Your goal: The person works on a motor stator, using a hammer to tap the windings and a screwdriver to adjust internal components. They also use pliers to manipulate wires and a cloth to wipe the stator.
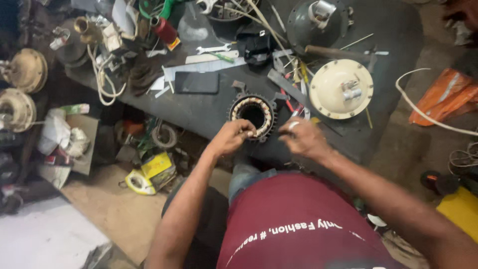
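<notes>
we see left hand (230,137) fingers curled, pinching rim of wound stator ring (253,115) on dark bench (209,112). right hand (302,137) just beside ring, blurred, grip unclear. cream motor cover (341,88) beyond right fingers.

Bare tabletop (199,112) lying open left of stator (252,115); pliers (291,104) & cream motor cover (341,88) crowding its right, phone (196,82) blocking behind-left.

stator (253,114): black ring, copper and white windings
motor cover (341,88): cream
phone (196,82): black
bag (442,95): orange
shirt (303,224): maroon, white lettering
</notes>
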